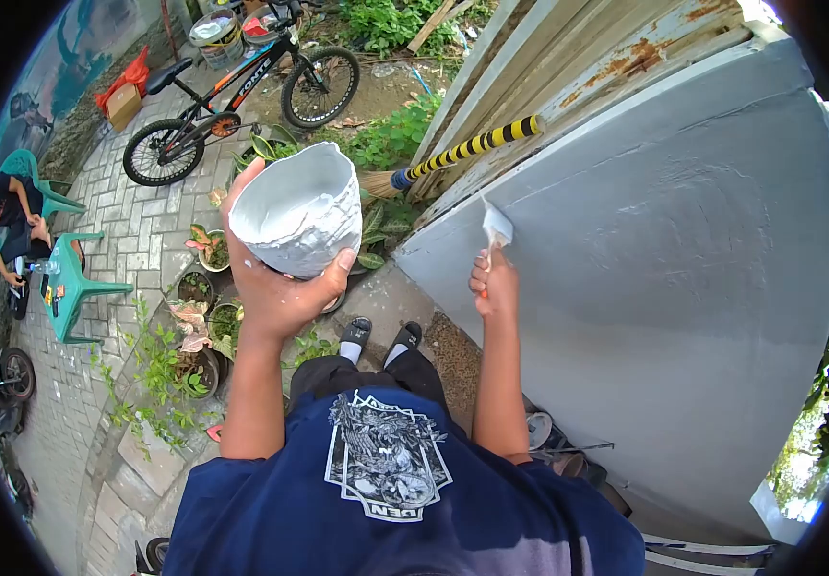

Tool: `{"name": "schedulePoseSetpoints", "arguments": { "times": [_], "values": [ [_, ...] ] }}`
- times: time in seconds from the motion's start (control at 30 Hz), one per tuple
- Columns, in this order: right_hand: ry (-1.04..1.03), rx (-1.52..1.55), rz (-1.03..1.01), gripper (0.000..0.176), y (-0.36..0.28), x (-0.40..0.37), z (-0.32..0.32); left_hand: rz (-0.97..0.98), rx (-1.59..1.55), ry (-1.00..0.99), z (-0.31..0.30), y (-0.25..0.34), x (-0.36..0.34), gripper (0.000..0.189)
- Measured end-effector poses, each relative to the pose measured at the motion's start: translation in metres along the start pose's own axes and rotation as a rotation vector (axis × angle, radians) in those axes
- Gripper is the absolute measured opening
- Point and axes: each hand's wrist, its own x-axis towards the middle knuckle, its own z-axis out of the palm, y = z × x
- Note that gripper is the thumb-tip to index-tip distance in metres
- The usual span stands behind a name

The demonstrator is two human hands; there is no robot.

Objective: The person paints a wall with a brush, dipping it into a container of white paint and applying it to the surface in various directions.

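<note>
My left hand is wrapped round a paint-smeared tub, tilted so that its pale, coated inside shows. In my right hand is a paintbrush, its orange handle end peeking out below the fist. White paint covers the brush head, which points up and overlaps the grey wall near its left edge. Brush strokes and uneven patches mark the wall's surface. The tub is held out to the left of the brush, well apart from it.
A broom with a yellow-and-black handle leans by rusty metal sheeting. Potted plants line the paving at left. Behind them stands a bicycle. At far left a person sits near a green plastic stool.
</note>
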Motion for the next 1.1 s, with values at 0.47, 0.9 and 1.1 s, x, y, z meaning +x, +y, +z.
{"name": "schedulePoseSetpoints", "arguments": {
  "times": [0.47, 0.9, 1.1],
  "values": [
    [0.041, -0.067, -0.365, 0.034, 0.021, 0.012, 0.037, 0.041, 0.006, -0.056, 0.008, -0.007, 0.009, 0.103],
    [-0.049, 0.155, 0.379, 0.035, 0.052, 0.068, -0.004, 0.001, -0.03, -0.019, -0.002, -0.006, -0.001, 0.102],
    [-0.025, 0.013, -0.41, 0.031, -0.04, -0.082, 0.029, 0.013, 0.01, -0.046, 0.0, -0.005, 0.003, 0.102]
  ]
}}
